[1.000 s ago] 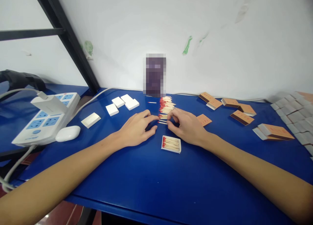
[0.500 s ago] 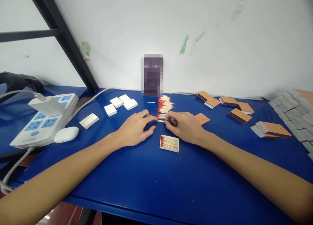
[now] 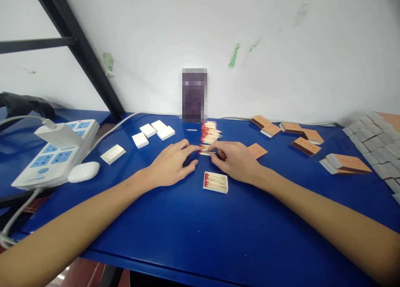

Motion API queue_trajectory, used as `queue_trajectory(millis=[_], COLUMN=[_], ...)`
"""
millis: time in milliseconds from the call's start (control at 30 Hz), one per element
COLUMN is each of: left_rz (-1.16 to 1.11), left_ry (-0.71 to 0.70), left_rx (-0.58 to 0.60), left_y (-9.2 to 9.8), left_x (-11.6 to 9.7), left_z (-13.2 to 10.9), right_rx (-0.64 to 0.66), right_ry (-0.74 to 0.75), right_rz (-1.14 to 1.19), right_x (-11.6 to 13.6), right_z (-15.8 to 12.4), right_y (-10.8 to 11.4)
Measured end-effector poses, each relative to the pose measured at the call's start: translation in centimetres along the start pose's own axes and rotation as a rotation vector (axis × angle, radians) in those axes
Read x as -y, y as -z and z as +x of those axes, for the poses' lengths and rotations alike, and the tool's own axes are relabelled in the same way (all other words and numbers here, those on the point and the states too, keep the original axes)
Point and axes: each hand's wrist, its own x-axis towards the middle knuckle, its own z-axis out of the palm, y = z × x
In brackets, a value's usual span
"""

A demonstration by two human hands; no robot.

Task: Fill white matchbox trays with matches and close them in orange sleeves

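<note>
The loose matches [image 3: 210, 133] lie in a ragged column on the blue counter [image 3: 156, 224], red heads to the left, pale sticks to the right. The left hand [image 3: 170, 164] is relaxed, thumb and forefinger spread, its forefinger tip at the heads of the nearest few. The right hand [image 3: 236, 160] is curled at the opposite ends of the same sticks; whether it pinches any of them I cannot tell.

Each match should be almost weightless, stiff but easily snapped, and apt to roll or skid on the smooth, glossy counter. The plain wooden shaft looks the best place to pinch; a small bundle is better squared gently from both ends than squeezed, since the heads may chip.

Just in front of the hands sits a filled matchbox tray [image 3: 215, 191], thin white card, shallow and rectangular, likely to bow if gripped hard; its short end walls offer the firmer hold. A similar open tray [image 3: 113, 153] lies to the left, and orange cardboard matchbox sleeves [image 3: 305, 145] with dark striking sides lie to the right
</note>
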Motion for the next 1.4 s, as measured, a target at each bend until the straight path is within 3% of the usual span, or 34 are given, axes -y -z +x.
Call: queue_trajectory(millis=[1400], left_rz=[-0.010], left_ry=[-0.030], left_rx=[-0.007], left_y=[0.11], left_x=[-0.04], left_z=[0.00], right_rx=[-0.047], right_ry=[0.013], right_rz=[0.005], right_x=[-0.09], right_z=[-0.08], right_y=[-0.10])
